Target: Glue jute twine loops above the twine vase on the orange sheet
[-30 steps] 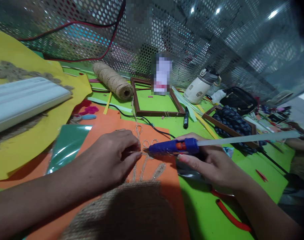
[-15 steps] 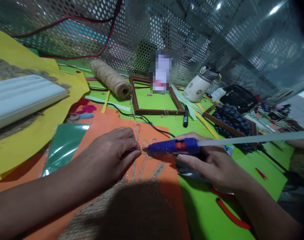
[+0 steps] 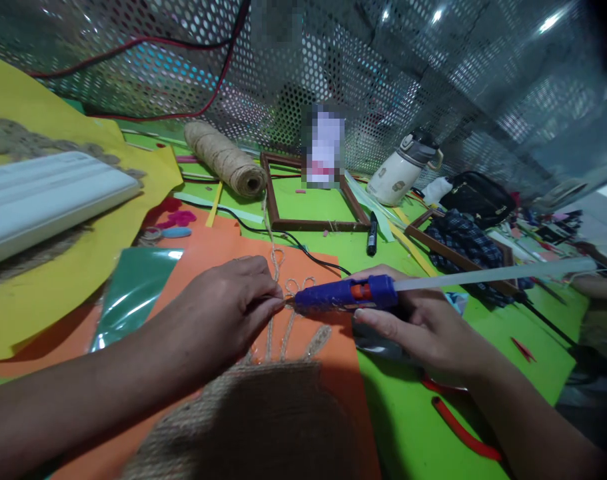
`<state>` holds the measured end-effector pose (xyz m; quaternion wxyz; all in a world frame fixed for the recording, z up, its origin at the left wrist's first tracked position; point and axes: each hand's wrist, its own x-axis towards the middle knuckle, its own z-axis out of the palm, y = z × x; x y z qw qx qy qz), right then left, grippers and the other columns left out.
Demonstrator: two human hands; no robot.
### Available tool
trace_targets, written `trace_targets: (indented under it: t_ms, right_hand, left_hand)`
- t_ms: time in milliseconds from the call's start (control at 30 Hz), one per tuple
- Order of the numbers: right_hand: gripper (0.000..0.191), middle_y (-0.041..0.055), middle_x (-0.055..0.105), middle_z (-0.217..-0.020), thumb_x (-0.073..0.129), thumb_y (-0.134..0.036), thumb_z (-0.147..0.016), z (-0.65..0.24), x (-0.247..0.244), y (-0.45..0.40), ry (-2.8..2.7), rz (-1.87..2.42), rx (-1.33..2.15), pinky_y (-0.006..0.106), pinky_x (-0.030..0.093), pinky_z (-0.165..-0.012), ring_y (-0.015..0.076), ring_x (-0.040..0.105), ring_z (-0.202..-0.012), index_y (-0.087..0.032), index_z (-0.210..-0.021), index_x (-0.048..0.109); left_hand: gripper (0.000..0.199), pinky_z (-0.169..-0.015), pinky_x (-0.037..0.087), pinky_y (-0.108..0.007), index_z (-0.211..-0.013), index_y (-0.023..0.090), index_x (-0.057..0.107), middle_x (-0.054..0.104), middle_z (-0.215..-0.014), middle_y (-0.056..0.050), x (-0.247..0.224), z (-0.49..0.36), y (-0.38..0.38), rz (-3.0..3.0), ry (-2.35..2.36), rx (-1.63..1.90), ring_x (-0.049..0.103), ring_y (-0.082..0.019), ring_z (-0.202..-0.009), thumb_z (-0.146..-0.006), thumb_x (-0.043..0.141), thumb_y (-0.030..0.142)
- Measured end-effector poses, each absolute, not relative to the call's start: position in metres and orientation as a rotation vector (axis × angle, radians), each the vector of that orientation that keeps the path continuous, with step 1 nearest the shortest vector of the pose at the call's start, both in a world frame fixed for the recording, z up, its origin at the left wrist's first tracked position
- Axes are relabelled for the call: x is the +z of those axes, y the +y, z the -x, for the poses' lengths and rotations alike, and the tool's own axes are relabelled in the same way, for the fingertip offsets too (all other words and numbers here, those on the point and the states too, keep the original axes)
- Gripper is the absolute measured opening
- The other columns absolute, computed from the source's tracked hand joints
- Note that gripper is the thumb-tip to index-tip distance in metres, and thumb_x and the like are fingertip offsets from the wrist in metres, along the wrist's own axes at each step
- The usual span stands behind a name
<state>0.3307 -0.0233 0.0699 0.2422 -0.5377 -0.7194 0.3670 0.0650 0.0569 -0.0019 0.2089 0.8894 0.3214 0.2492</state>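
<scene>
In my right hand [image 3: 423, 327] is a blue glue gun [image 3: 346, 295], with a long pale glue stick [image 3: 483, 276] sticking out of its back. Its nozzle points left and meets the fingertips of my left hand [image 3: 240, 297]. Those fingers are pinched together on the jute twine [image 3: 274, 261], close to small twine loops that form a flower on the orange sheet [image 3: 328, 387]. Twine stems and a leaf shape [image 3: 318, 341] lie below the loops. Under them is a vase shape covered in rows of twine [image 3: 253, 413], partly in shadow.
Behind my hands lie a jute twine roll [image 3: 226, 159], a brown frame [image 3: 313, 225] and a black marker [image 3: 372, 233]. A white bottle [image 3: 400, 170] and a black bag [image 3: 478, 199] stand back right. At left, a white box-like object [image 3: 58, 200] rests on yellow sheet [image 3: 148, 173]. Red handles [image 3: 463, 430] lie at right.
Both hands stay almost in place, with the glue gun nozzle still at the left fingertips. The whole view has shifted very slightly.
</scene>
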Motion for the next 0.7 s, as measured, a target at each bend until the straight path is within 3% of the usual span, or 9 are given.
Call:
trace_targets:
  t_ms: [300,700]
  right_hand:
    - [0.022,0.0029,0.069,-0.102,0.064,-0.036,-0.1,-0.3319,0.0708,-0.0216,-1.818,1.43,1.21,0.023,0.059,-0.075,0.0155,0.07,-0.089,-0.022,-0.116,0.065]
    - [0.025,0.0046,0.072,-0.105,0.064,-0.038,-0.1,-0.3328,0.0658,-0.0208,-1.878,1.458,1.049,0.028,0.057,-0.08,0.0181,0.068,-0.092,-0.021,-0.119,0.068]
  left_hand:
    - [0.037,-0.067,0.043,-0.033,-0.079,0.018,0.069,0.065,-0.079,-0.005,-0.0026,-0.0652,0.058,-2.479,0.881,0.701,0.06,-0.018,-0.074,-0.102,0.046,0.035]
    - [0.038,-0.068,0.044,-0.034,-0.077,0.018,0.07,0.066,-0.079,-0.007,-0.0002,-0.0653,0.0558,-2.484,0.876,0.678,0.059,-0.02,-0.075,-0.101,0.045,0.033]
